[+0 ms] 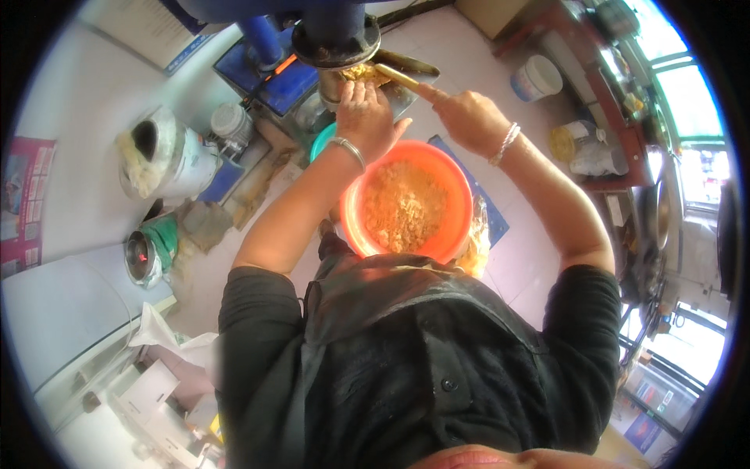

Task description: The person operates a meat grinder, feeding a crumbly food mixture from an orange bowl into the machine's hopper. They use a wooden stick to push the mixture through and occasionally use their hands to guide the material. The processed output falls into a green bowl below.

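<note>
My right hand [473, 120] is closed round a light wooden handle [397, 76], its far end reaching the metal trough [408, 66] below a blue machine [334, 23]. My left hand [364, 119] lies with fingers stretched out at the same trough, the fingertips by a yellow-brown mass [364, 72] under the machine's dark round flange [336, 53]. I cannot make out whether the handle's end touches this mass. Below my hands stands an orange basin [466, 184], holding crumbly brown material [408, 205]. Part of a teal basin [321, 142] shows beside my left wrist.
At left are a white bucket [183, 168] with a cloth over its rim, a motor [231, 121] and a green-wrapped pot [156, 248]. Another white bucket [537, 76] stands at far right, near a reddish-brown shelf [601, 102] with containers. A blue board [488, 211] lies beyond the orange basin.
</note>
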Action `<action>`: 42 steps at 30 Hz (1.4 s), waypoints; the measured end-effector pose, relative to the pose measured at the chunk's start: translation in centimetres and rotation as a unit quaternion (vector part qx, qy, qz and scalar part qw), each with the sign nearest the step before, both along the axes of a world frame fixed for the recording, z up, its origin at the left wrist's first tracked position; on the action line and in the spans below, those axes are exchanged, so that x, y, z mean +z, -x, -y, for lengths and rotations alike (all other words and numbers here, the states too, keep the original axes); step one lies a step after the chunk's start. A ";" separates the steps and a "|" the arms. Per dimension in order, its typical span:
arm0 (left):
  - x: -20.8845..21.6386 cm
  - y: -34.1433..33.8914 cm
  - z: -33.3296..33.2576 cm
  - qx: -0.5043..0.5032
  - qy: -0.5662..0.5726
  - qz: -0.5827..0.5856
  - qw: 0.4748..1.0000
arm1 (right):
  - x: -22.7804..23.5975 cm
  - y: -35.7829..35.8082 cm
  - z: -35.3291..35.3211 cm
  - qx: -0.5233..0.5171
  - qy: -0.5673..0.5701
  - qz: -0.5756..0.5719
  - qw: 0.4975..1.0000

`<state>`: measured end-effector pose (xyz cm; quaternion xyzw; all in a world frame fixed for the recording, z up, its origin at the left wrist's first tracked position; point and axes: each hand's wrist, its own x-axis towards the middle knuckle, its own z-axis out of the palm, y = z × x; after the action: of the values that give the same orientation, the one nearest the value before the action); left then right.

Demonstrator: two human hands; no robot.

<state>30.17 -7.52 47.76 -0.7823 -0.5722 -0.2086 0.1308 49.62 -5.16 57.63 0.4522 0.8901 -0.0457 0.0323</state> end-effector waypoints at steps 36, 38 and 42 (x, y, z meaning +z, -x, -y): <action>1.1 -0.9 -1.5 0.024 0.072 -0.039 0.996 | -2.5 1.0 -0.8 -0.048 0.042 -0.128 0.990; 1.1 -1.0 -1.6 0.028 0.088 -0.047 0.995 | -2.7 1.6 -1.2 -0.032 0.038 -0.122 0.991; 0.4 -1.1 -2.2 0.020 0.072 -0.047 0.996 | -1.5 3.1 -1.2 -0.032 0.056 -0.047 0.997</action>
<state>31.23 -5.28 48.19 -0.7874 -0.5940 -0.1270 0.1053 46.47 -3.97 56.17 0.4751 0.8719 -0.1181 0.0142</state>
